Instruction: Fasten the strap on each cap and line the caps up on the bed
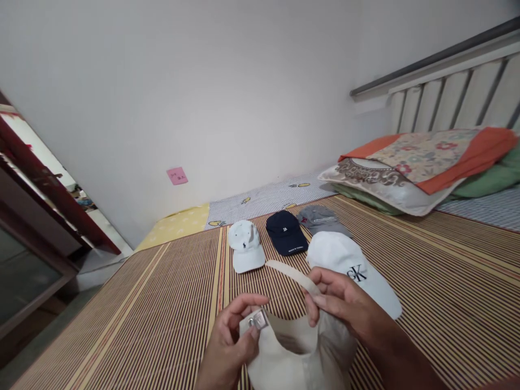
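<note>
A cream cap (276, 357) is held near the bottom of the view, its back opening facing up. My left hand (235, 336) pinches the cap's edge at a metal buckle (259, 319). My right hand (345, 298) grips the other side, at the base of the loose strap (292, 274), whose free end points up and left, apart from the buckle. Beyond my hands lie a white cap (247, 246) with a small dark logo, a navy cap (285, 233), a grey cap (323, 219) and a larger white cap (339, 252) with black letters.
The caps rest on a striped mat (162, 303) over a bed. Pillows (406, 189) with an orange-edged floral cloth (439, 154) lie at the right, below a radiator (450, 103). A pink note (177, 175) is on the wall; a red door frame (60, 200) stands left.
</note>
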The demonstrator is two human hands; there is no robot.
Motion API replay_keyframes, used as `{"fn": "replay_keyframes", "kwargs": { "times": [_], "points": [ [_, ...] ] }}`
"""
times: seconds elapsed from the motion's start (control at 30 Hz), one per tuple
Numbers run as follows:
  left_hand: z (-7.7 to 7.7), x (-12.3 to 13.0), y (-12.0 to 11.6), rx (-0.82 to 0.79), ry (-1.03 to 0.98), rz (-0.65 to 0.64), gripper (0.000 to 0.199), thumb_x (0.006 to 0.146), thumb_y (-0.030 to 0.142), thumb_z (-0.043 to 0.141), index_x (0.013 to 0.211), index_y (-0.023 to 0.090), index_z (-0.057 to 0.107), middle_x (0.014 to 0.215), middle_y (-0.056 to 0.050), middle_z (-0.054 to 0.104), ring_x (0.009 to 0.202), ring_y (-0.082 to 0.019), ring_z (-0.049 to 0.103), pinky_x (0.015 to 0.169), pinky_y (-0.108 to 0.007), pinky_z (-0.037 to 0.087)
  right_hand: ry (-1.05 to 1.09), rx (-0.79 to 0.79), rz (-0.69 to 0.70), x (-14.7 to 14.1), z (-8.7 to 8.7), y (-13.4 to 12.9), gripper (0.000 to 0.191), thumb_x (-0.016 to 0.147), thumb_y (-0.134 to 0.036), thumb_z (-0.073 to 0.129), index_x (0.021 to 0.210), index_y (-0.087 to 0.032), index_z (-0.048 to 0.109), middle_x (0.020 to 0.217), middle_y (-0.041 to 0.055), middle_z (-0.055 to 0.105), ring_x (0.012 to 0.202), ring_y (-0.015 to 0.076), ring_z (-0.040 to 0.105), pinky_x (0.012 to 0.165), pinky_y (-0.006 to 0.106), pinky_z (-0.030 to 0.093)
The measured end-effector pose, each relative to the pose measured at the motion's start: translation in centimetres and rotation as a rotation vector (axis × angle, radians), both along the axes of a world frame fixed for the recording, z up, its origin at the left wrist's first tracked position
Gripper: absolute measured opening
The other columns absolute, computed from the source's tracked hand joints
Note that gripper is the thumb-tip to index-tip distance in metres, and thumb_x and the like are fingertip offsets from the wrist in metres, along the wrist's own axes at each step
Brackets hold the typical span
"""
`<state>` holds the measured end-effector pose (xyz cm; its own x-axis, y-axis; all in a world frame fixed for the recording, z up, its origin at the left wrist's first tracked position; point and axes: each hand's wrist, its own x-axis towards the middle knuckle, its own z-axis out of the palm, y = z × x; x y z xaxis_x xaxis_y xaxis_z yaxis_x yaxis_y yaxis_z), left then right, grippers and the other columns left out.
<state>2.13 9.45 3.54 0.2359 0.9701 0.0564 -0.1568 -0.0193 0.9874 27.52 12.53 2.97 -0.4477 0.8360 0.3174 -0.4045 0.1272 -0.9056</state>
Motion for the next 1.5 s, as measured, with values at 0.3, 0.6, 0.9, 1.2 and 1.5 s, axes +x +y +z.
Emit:
{"fn": "replay_keyframes", "kwargs": {
  "times": [0.3,0.6,0.9,1.2,1.5],
  "points": [
    [-0.3,0.8,0.2,-0.074,-0.076,0.021,0.034,0.074,0.037,0.089,0.102,0.022,0.079,0.080,-0.003,0.071,0.067,-0.010,0.059,0.061,-0.018,0.045,-0.043,0.015,-0.147,-0.4,2.1,-1.8,0.021,0.101,-0.040,0.061,0.100,-0.020,0.065,0.069,-0.0035,0.066,0.064,0.0107,0.059,0.065,0.025,0.043],
    [0.5,0.9,-0.1,-0.116,-0.148,-0.020,0.032,0.073,0.032,0.090,0.101,0.020,0.079,0.080,-0.002,0.073,0.068,-0.010,0.063,0.062,-0.017,0.048,-0.085,0.015,-0.175,-1.0,2.2,-2.0,0.017,0.099,-0.036,0.059,0.096,-0.020,0.063,0.078,-0.0023,0.066,0.063,0.0111,0.061,0.063,0.026,0.046],
    [1.2,1.8,0.0,-0.101,-0.289,0.033,0.037,0.061,0.028,0.096,0.091,0.018,0.076,0.073,0.000,0.071,0.061,-0.009,0.062,0.056,-0.016,0.047,-0.097,-0.007,-0.199,-1.6,1.7,-1.9,0.030,0.099,-0.047,0.059,0.090,-0.020,0.059,0.064,-0.0059,0.054,0.046,0.0061,0.033,0.045,0.023,0.021],
    [1.0,3.2,-0.1,0.022,-0.123,0.208,0.040,0.063,0.033,0.096,0.087,0.017,0.067,0.074,0.001,0.068,0.062,-0.010,0.059,0.057,-0.019,0.047,-0.231,0.035,-0.136,-3.9,2.7,-3.0,0.022,0.090,-0.041,0.067,0.094,-0.019,0.068,0.077,0.0002,0.061,0.068,0.0141,0.049,0.060,0.027,0.038],
    [1.3,3.7,-0.3,0.007,-0.014,0.207,0.035,0.073,0.040,0.089,0.081,0.017,0.064,0.076,0.000,0.066,0.071,-0.012,0.058,0.066,-0.022,0.046,-0.338,0.113,-0.210,-4.0,2.6,-2.7,0.014,0.081,-0.026,0.070,0.093,-0.019,0.072,0.078,-0.0011,0.063,0.071,0.0153,0.051,0.065,0.028,0.039]
  ]
}}
